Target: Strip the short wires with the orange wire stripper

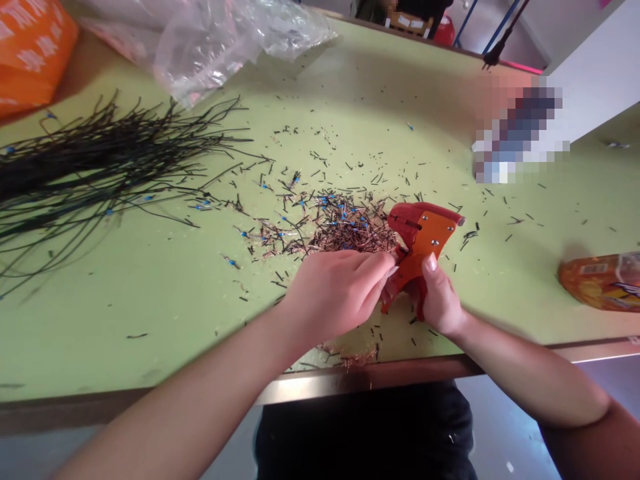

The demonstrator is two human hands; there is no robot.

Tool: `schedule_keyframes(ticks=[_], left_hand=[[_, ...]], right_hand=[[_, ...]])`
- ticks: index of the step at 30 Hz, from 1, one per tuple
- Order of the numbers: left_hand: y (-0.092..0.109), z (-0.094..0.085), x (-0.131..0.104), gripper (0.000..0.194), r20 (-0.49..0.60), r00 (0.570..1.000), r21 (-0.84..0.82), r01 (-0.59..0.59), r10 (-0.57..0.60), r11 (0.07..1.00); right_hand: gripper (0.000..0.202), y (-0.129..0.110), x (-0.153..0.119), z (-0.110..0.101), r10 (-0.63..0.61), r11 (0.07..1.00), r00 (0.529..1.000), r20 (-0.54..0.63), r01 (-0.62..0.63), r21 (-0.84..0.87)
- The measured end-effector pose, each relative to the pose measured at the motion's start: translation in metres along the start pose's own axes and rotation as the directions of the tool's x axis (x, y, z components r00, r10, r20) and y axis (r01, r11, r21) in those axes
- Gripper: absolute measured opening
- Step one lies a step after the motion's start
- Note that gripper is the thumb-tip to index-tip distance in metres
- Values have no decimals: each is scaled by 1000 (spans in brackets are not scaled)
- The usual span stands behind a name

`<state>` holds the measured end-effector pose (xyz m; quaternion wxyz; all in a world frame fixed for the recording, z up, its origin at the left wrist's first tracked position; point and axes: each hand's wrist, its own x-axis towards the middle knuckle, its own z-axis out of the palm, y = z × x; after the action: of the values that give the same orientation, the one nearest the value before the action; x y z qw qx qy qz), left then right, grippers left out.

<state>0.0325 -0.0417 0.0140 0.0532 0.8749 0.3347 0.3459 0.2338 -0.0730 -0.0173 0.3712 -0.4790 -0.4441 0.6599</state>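
Observation:
A red and orange wire stripper [434,237] is gripped in my right hand [443,300], its head tilted up and its handles pointing down. The thumb lies along the orange side plate. My left hand [340,287] is closed in a pinch right at the tool's near side, below the head. Whatever its fingertips hold is hidden behind the hand. Under and beyond both hands lies a heap of copper strands and cut black insulation bits [350,230], with small blue pieces mixed in.
Long black wires [100,153] lie in a bundle at the left. Behind them are a clear plastic bag [200,47] and an orange bag [30,53]. A bottle [600,281] lies at the right. The table's metal edge [320,387] runs close to my body.

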Motion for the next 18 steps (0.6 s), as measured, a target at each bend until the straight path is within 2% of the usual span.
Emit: schedule_keyframes(ticks=[4, 10, 13, 18], left_hand=[[0, -1, 0, 22, -2, 1000, -6, -3, 3, 1000], [1, -1, 0, 21, -16, 1000, -10, -17, 17, 1000], [1, 0, 0, 21, -24, 1000, -15, -20, 20, 1000], [3, 1, -1, 19, -34, 999, -36, -33, 32, 999]], right_hand=[[63, -7, -2, 6, -101, 995, 992, -72, 101, -7], [63, -5, -2, 7, -104, 994, 994, -29, 103, -22], [63, -2, -1, 6, -108, 994, 993, -48, 107, -20], [65, -8, 2, 13, -139, 988, 990, 18, 137, 76]])
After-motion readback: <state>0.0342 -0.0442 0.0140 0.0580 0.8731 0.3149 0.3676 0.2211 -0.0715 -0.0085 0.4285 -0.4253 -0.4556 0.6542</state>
